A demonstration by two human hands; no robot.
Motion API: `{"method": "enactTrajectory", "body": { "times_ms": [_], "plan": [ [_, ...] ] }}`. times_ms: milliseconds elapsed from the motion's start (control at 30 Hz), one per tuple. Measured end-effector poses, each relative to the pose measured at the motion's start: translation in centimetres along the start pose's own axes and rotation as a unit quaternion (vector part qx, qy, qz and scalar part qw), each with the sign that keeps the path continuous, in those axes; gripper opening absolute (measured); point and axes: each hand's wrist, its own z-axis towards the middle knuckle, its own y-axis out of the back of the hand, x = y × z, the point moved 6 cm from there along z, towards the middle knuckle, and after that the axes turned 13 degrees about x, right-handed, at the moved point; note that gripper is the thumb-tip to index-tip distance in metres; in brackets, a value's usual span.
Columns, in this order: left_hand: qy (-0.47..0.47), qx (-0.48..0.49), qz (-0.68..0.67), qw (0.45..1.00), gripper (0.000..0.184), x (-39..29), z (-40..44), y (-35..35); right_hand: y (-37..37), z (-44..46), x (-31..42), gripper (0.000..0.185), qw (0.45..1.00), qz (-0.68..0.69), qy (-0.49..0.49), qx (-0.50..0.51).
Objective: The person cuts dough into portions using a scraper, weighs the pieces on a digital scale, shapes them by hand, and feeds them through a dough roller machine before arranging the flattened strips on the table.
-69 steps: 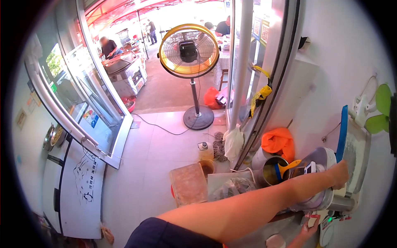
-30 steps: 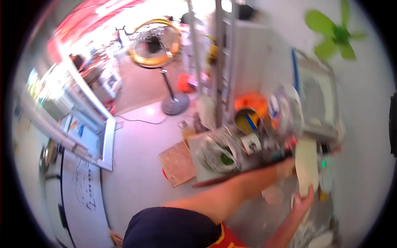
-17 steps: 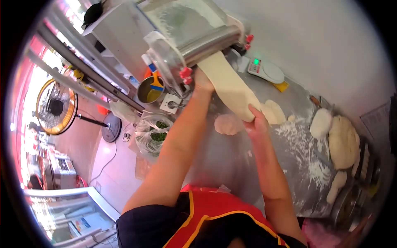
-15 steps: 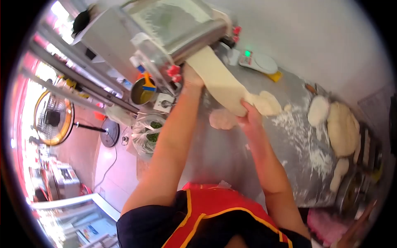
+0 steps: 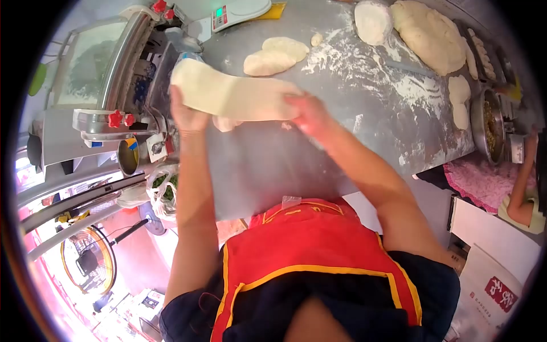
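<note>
A long flat sheet of pale dough [image 5: 233,96] is stretched between my two hands above the metal table [image 5: 256,165]. My left hand [image 5: 189,114] grips its left end, next to the rolling machine [image 5: 122,68]. At the right end, my right hand [image 5: 307,114] is closed on the dough, slightly blurred. Behind the sheet lie two overlapping flat dough pieces [image 5: 270,61] and a tiny dough ball [image 5: 317,39]. Another dough piece [image 5: 226,123] is mostly hidden under the sheet.
A digital scale [image 5: 242,12] stands at the back. Large dough [image 5: 430,34] and a white lump [image 5: 373,23] lie at the back right, beside scattered flour. A metal bowl [image 5: 489,125] is at the right edge, near another person's arm [image 5: 521,188]. Bagged greens [image 5: 164,191] are at left.
The dough sheet has come away from the machine's rollers and now hangs level between both hands. The view has turned toward the table, with the machine now at the left.
</note>
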Motion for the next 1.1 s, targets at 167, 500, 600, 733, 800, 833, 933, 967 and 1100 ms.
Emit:
{"method": "enactTrajectory", "body": {
  "times_ms": [167,500,600,733,800,833,933,967,1100],
  "plan": [
    [0.130,-0.006,-0.064,0.990,0.045,15.6,-6.4,0.8,14.2,-9.8,8.5,0.040,0.927,-0.317,-0.012,-0.198],
    [0.290,-0.263,0.148,0.908,0.031,21.9,-18.2,5.2,21.0,-17.7,6.9,0.015,0.737,-0.630,-0.091,-0.229],
    [0.270,-0.260,0.178,0.910,0.031,16.3,-21.9,9.5,16.7,-15.3,4.2,0.017,0.682,-0.705,-0.141,-0.131],
    [0.319,-0.209,0.549,0.744,0.034,8.1,-22.1,9.3,8.5,-8.0,3.9,0.026,0.649,-0.757,-0.052,-0.058],
    [0.201,-0.201,0.629,0.724,0.033,5.8,-20.1,10.7,5.4,-2.6,1.4,0.029,0.755,-0.649,-0.089,-0.026],
    [0.140,-0.197,0.665,0.706,0.032,4.5,-18.5,10.8,3.0,0.1,0.3,0.031,0.767,-0.639,-0.055,-0.005],
    [0.046,-0.281,0.509,0.812,0.028,4.7,-12.8,13.8,-0.8,8.1,-3.9,0.039,0.809,-0.588,0.016,0.000],
    [0.089,-0.310,0.395,0.860,0.025,5.6,-11.3,15.4,-1.5,10.5,-5.3,0.041,0.823,-0.567,0.036,-0.008],
    [0.105,-0.291,0.389,0.868,0.030,11.9,-5.6,22.6,-3.2,13.8,-7.9,0.041,0.703,-0.707,-0.007,-0.071]
  ]
}}
